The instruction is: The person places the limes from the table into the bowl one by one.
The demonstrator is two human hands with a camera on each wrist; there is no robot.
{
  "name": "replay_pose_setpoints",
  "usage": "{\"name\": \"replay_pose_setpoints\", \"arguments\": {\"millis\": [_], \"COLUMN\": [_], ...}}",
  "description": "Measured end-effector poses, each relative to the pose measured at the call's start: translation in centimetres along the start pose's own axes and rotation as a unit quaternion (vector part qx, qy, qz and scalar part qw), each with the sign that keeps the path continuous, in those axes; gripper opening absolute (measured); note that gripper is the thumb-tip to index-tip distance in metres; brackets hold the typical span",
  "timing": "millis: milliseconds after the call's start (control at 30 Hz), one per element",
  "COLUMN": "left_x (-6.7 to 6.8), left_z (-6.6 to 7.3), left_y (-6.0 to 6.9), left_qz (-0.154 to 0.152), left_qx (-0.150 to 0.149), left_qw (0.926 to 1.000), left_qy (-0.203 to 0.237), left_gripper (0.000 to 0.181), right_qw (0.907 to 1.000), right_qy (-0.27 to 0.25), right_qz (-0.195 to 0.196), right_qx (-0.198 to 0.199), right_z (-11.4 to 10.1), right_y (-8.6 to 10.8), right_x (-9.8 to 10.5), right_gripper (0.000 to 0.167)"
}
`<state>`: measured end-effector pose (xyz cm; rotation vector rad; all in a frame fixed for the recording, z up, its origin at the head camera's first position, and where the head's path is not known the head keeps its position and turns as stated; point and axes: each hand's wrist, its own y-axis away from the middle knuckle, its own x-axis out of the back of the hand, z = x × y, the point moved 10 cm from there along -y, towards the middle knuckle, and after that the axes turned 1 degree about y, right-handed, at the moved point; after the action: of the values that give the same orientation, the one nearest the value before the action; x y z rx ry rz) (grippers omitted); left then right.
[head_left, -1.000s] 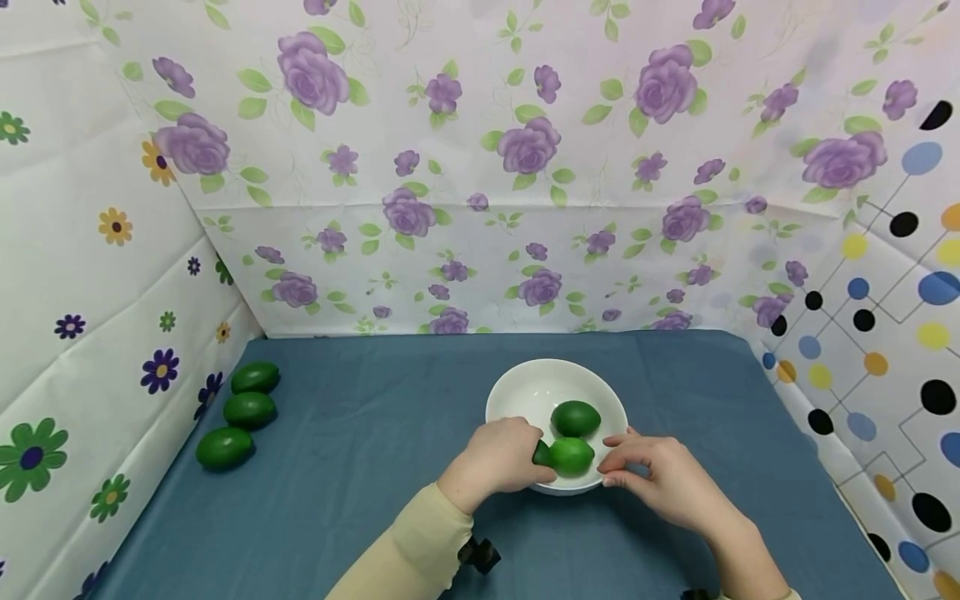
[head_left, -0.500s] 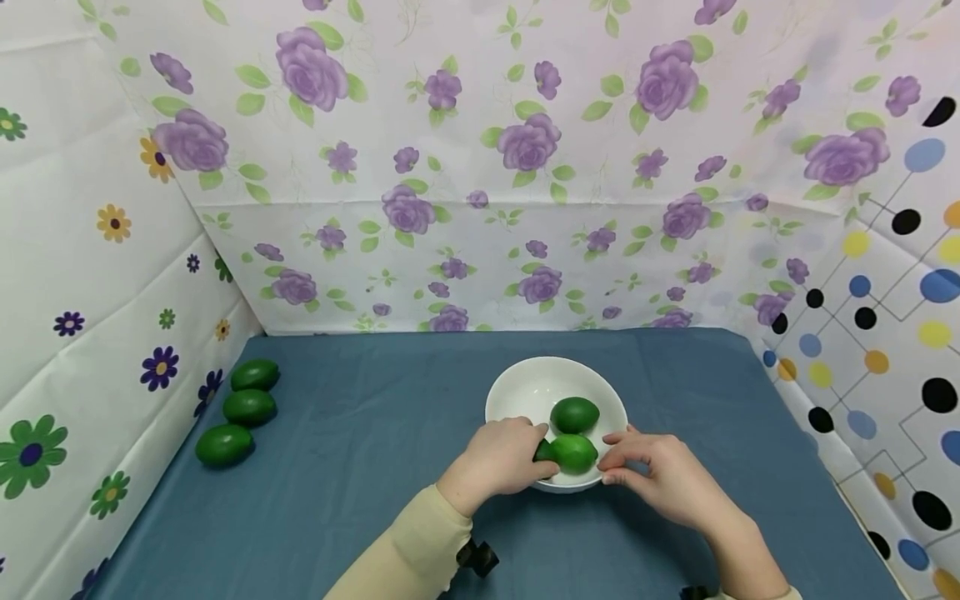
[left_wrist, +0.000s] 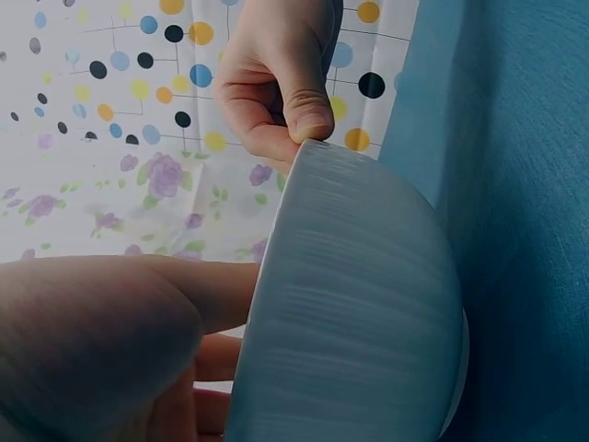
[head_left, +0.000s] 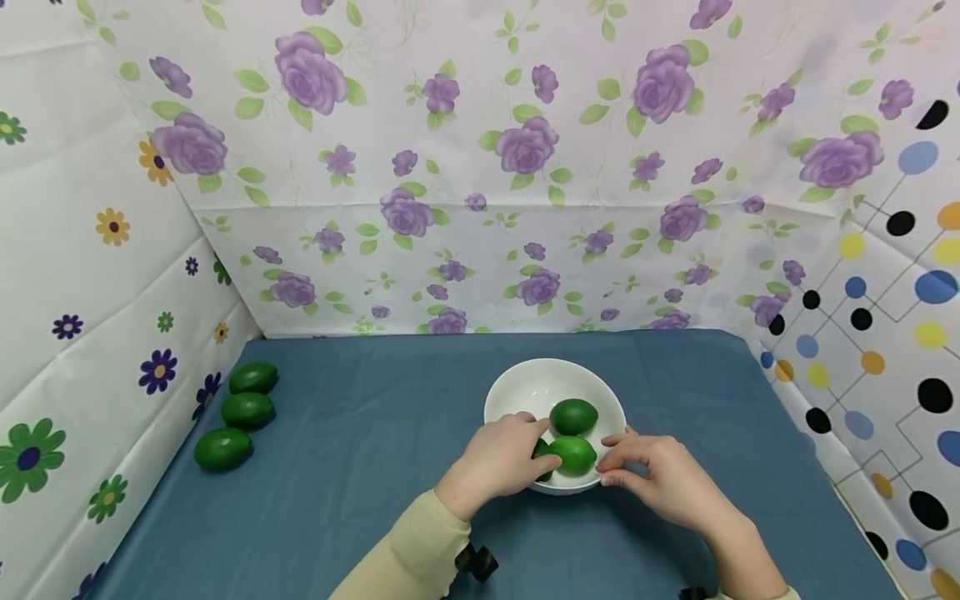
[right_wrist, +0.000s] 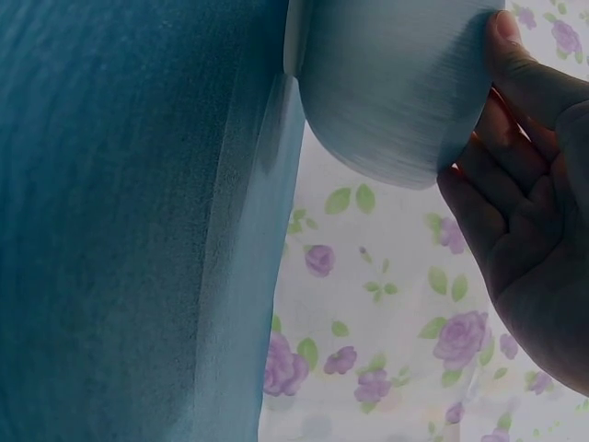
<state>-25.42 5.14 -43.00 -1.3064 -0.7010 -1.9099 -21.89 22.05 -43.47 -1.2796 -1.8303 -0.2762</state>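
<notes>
The right hand (head_left: 660, 473) pinched the rim of the white bowl (head_left: 517, 390), likely to steady it while the left hand (head_left: 501, 454) lay inside over a partly hidden fruit (head_left: 542, 448); whether it gripped that fruit, I could not tell. The curved wall probably kept 2 green fruits (head_left: 573, 417) together; 3 matching fruits (head_left: 248, 410) lined the blue cloth's (head_left: 375, 433) left, well apart

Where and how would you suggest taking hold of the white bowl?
I'd take the white bowl by opposite sides of its rim, coming from left and right: it stands opening up, and its outer wall curves inward toward the base, likely leaving room for fingers beneath.
</notes>
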Motion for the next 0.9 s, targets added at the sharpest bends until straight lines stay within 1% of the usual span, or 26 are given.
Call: {"name": "replay_pose_setpoints", "arguments": {"millis": [167, 267, 400, 633, 767, 900], "left_x": [0.5, 1.1, 1.6, 2.0, 2.3, 2.9], "left_z": [-0.2, -0.5, -0.8, -1.1, -1.4, -1.7], "left_y": [0.1, 0.2, 0.5, 0.8, 1.1, 1.5], "left_qz": [0.033, 0.056, 0.083, 0.104, 0.121, 0.151], "left_qx": [-0.010, -0.009, -0.006, -0.009, -0.006, -0.007], "left_qw": [0.9987, 0.9957, 0.9913, 0.9843, 0.9783, 0.9694], "left_qy": [0.039, 0.073, 0.102, 0.142, 0.168, 0.193], "left_gripper": [0.052, 0.049, 0.044, 0.037, 0.034, 0.029], "right_qw": [1.0000, 1.0000, 1.0000, 1.0000, 1.0000, 1.0000], "right_qy": [0.001, 0.002, 0.002, -0.004, -0.002, 0.006], "right_qz": [0.004, 0.005, 0.007, 0.004, 0.001, 0.004], "right_qx": [-0.002, -0.001, 0.004, -0.001, -0.007, -0.007], "right_z": [-0.1, -0.1, -0.2, 0.0, 0.1, 0.1], "right_y": [0.0, 0.0, 0.0, 0.0, 0.0, 0.0], "right_x": [0.1, 0.1, 0.0, -0.1, -0.1, 0.0], "right_gripper": [0.019, 0.020, 0.022, 0.018, 0.017, 0.017]}}
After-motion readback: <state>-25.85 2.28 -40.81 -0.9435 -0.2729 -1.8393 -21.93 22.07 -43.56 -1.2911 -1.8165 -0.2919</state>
